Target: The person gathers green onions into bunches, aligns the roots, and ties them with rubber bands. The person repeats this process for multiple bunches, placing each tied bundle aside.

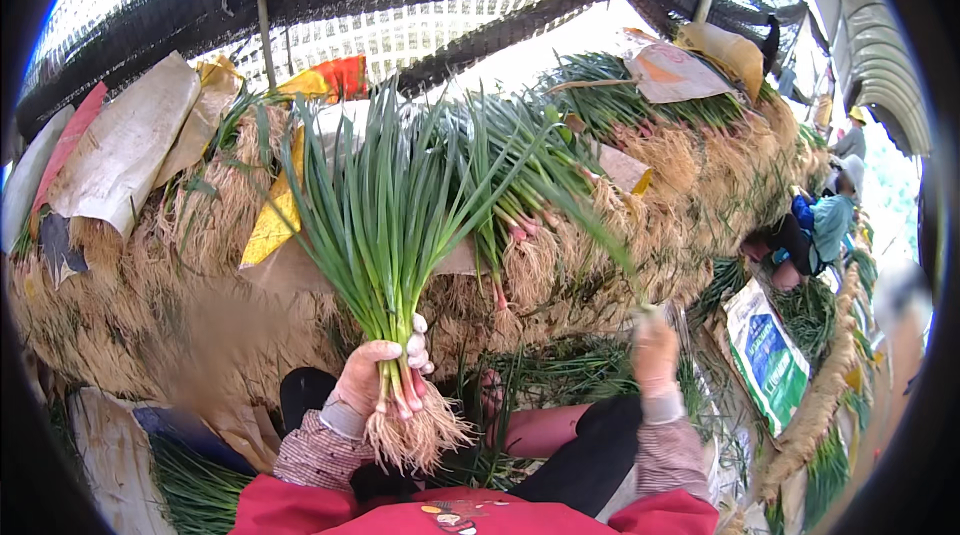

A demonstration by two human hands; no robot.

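Note:
My left hand (382,366) is closed around a bunch of green onions (382,257), held upright with the leaves fanned up and the pink bulbs and pale roots hanging below the fist. White tips, of tape or glove, cover some of its fingers. Off to the right, my right hand (655,351) is blurred, pinching a thin green leaf (607,235) that trails up and to the left. Behind the bunch, more green onions (517,212) lie on a long heap of rooted bunches.
The root-covered heap (652,197) crosses in front, partly covered by paper sacks (131,149). Loose leaves (570,366) lie by my legs. A printed sack (765,355) is at the right, with a crouching person (825,224) beyond. Dark shade netting (172,17) hangs behind.

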